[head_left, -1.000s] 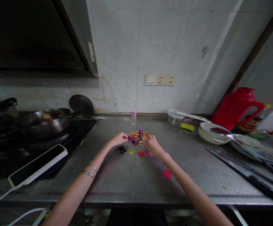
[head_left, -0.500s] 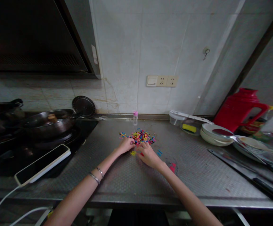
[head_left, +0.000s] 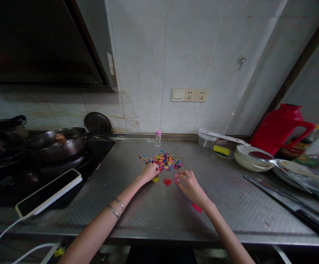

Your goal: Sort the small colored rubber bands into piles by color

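A heap of small multicoloured bands [head_left: 167, 160], rubber-band-like loops as far as I can tell, lies on the steel counter. At its near left edge, my left hand [head_left: 149, 172] is closed, fingertips pressed together; what they pinch is too small to make out. My right hand [head_left: 190, 186] hovers just right of the heap with thumb and fingers apart. Close by its fingertips are a few pink bands [head_left: 176, 178]. Between the hands sits a small red cluster of bands [head_left: 167, 181], and a yellow cluster [head_left: 155, 179] lies beside my left hand.
Behind the heap stands a small clear bottle with a pink cap [head_left: 158, 138]. A phone [head_left: 49, 192] rests by the stove at left, near pans [head_left: 58, 145]. Bowls [head_left: 253, 161], a yellow sponge [head_left: 221, 150], a knife [head_left: 275, 198] and a red thermos [head_left: 279, 128] are at right.
My right hand has moved right, away from the heap, uncovering the red cluster and covering the blue bands. My left hand has shifted slightly right and stays at the heap.
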A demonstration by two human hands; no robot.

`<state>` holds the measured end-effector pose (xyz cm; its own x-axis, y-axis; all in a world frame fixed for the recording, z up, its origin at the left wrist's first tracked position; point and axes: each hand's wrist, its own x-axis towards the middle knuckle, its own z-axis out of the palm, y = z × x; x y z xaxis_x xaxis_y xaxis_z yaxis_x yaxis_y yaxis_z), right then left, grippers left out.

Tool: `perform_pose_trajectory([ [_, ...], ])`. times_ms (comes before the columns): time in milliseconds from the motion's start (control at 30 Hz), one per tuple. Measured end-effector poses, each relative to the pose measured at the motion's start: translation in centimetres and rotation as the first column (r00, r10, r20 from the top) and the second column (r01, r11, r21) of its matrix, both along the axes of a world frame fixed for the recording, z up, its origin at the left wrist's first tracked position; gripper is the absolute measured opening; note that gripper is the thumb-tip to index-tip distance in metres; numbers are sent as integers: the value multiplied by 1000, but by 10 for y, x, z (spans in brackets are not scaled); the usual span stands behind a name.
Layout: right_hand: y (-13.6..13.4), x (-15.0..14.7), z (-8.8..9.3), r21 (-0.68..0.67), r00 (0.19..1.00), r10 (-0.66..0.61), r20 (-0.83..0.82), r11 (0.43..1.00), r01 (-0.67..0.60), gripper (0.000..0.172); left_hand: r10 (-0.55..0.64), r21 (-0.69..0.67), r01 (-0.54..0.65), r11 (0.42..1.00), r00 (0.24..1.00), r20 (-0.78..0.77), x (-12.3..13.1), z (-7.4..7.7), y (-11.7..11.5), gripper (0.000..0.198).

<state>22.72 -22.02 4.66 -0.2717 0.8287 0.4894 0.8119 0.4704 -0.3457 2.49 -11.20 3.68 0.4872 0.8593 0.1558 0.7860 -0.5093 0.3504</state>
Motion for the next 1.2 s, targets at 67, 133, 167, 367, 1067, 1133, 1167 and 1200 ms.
perform_pose_trajectory([
  [67, -2, 0, 0, -2, 1000, 9, 8, 1000, -9, 18, -5, 10, 5, 1000, 1000, -12, 1, 0, 0, 21],
  [133, -3, 1, 1, -8, 1000, 21, 16, 1000, -21, 19, 11, 4, -11, 1000, 1000, -7, 1, 1, 0, 21],
  [167, -3, 2, 1, -15, 1000, 24, 17, 1000, -24, 19, 23, -3, -23, 1000, 1000, 0, 0, 2, 0, 21],
  [367, 1, 10, 3, -74, 1000, 24, -11, 997, -24, 18, 27, -46, -23, 999, 995, 91, -10, 12, -2, 22],
  [1067, 91, -22, -7, -103, 968, -13, 250, 994, 40, 18, -118, -101, 140, 985, 973, 200, -5, 9, -6, 26],
  [1133, 94, -21, -8, -108, 962, -28, 271, 992, 59, 19, -93, -96, 118, 988, 968, 234, -8, 9, -2, 26],
  [1167, 96, -21, -9, -110, 960, -33, 277, 992, 66, 20, -79, -97, 106, 990, 965, 251, -10, 9, 0, 26],
  [1200, 97, -20, -10, -111, 959, -36, 280, 991, 69, 20, -65, -99, 94, 991, 962, 265, -11, 8, 1, 26],
])
